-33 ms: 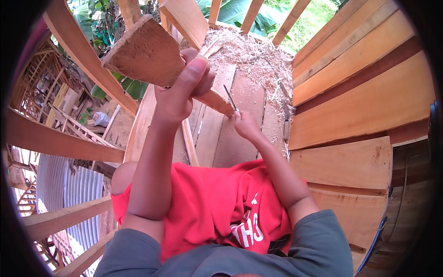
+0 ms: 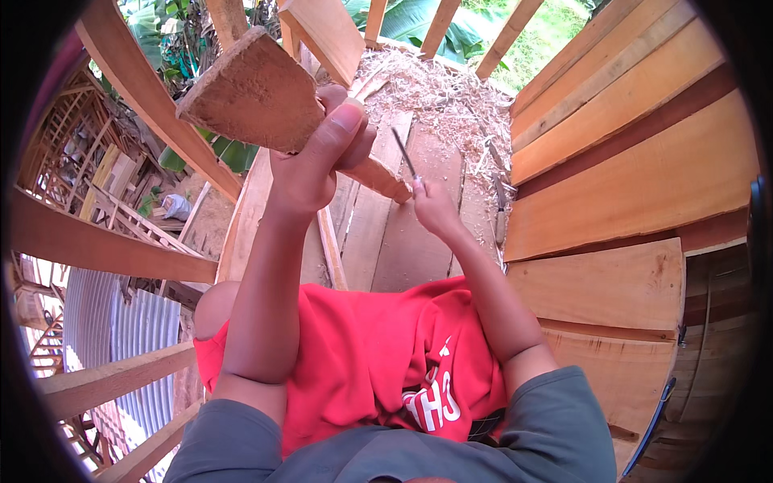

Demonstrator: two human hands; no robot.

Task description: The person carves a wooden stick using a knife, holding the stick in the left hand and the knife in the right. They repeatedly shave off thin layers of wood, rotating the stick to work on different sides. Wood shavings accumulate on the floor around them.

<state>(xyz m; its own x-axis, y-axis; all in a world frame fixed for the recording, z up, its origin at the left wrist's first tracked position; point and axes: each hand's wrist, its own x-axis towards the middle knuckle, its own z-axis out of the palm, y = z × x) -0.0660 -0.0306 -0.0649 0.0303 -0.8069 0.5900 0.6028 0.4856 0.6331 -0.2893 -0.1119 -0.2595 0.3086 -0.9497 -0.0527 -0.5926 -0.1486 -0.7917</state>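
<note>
My left hand [image 2: 318, 157] is closed round a piece of wood [image 2: 254, 97], thumb on top. Its broad, flat, rough brown end tilts up toward the upper left. A narrower pale shaft [image 2: 377, 179] slants down to the right, below the hand. My right hand [image 2: 435, 208] is closed on a knife [image 2: 405, 153] with a thin dark blade, which points up and away. The handle is mostly hidden in the fingers. The blade stands just right of the shaft's lower end, with a small gap between them.
Curly wood shavings [image 2: 439, 92] cover the far plank floor [image 2: 411, 241]. A long tool [image 2: 501, 221] lies by the board wall [image 2: 620, 193] on the right. Wooden slats [image 2: 153, 101] form a railing at the left. A narrow wood strip [image 2: 330, 249] lies near my knees.
My right hand and the knife have shifted slightly right and away from me, opening a little more gap from the shaft. The left hand and the wood stay nearly still.
</note>
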